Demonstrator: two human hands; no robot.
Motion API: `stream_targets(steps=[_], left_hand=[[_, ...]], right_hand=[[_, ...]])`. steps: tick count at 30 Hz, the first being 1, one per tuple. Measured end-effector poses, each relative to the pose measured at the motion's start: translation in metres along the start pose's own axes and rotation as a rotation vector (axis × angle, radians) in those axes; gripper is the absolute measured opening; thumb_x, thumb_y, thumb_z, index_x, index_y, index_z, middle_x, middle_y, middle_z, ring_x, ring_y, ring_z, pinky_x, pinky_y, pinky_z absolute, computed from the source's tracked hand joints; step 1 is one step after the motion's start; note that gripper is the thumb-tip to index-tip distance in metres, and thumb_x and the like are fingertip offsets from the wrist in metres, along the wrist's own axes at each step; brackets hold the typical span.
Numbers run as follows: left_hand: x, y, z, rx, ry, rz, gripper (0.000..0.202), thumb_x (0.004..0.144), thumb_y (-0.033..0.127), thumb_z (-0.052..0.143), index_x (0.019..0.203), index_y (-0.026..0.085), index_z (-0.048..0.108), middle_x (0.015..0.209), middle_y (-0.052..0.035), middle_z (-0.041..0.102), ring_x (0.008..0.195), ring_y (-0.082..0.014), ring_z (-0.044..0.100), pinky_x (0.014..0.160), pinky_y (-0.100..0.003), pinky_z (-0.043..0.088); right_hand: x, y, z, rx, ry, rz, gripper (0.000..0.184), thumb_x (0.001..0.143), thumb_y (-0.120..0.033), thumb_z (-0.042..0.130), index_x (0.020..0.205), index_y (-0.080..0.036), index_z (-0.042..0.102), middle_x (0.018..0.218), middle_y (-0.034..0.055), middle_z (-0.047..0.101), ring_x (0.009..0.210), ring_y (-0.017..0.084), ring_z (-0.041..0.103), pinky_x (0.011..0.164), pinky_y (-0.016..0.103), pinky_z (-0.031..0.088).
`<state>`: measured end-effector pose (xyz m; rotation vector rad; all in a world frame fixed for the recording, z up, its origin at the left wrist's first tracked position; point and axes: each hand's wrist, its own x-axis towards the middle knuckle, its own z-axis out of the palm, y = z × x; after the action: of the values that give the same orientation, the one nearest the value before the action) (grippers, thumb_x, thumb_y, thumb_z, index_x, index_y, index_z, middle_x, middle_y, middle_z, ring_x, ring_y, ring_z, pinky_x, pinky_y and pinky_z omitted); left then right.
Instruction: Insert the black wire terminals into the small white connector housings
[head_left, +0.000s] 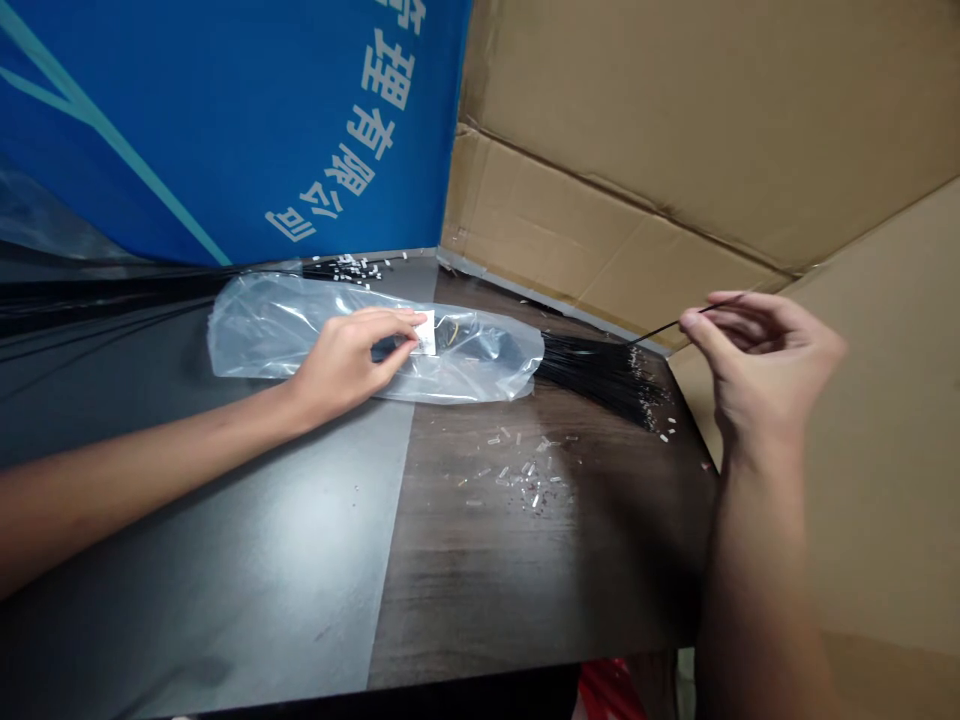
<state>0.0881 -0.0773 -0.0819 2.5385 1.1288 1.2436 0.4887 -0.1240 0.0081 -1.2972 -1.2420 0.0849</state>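
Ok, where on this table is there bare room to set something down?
Bare room: the smooth grey sheet between the left forearm and the front edge, and the dark brown wooden tabletop between the small translucent scraps and that edge. Crowded: along the back, with the long clear plastic bag and thin black strands.

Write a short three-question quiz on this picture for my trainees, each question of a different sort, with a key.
1. True or false: the black bundle sticks out of the bag.
2. What does the right hand pinch?
3. Which hand is at the white tag: A) left, B) right?

Key:
1. True.
2. A thin black strand.
3. A, the left hand.
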Motion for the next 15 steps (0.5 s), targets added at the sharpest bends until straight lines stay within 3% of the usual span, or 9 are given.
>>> stream_targets(steps=[4, 15], left_hand=[[0.0, 0.001, 0.0, 0.0, 0.004, 0.019, 0.019, 0.104, 0.028, 0.061, 0.105, 0.019, 0.078, 0.126, -0.007, 0.079, 0.12, -0.0264, 0.076, 0.106, -0.043, 0.062], [-0.001, -0.001, 0.001, 0.008, 0.013, 0.027, 0.018, 0.104, 0.026, 0.062, 0.106, 0.018, 0.078, 0.126, -0.0068, 0.079, 0.119, -0.0263, 0.077, 0.105, -0.042, 0.063]], right_hand=[[-0.015, -0.012, 0.013, -0.118, -0.049, -0.13, 0.021, 0.076, -0.029, 0.087, 0.088, -0.013, 0.081, 0.089, 0.0091, 0.079, 0.077, 0.015, 0.074, 0.079, 0.029, 0.063], [-0.029, -0.025, 0.016, -0.234, -0.082, -0.221, 0.018, 0.092, -0.032, 0.074, 0.096, -0.016, 0.081, 0.095, 0.0064, 0.08, 0.083, 0.016, 0.077, 0.084, 0.031, 0.064]])
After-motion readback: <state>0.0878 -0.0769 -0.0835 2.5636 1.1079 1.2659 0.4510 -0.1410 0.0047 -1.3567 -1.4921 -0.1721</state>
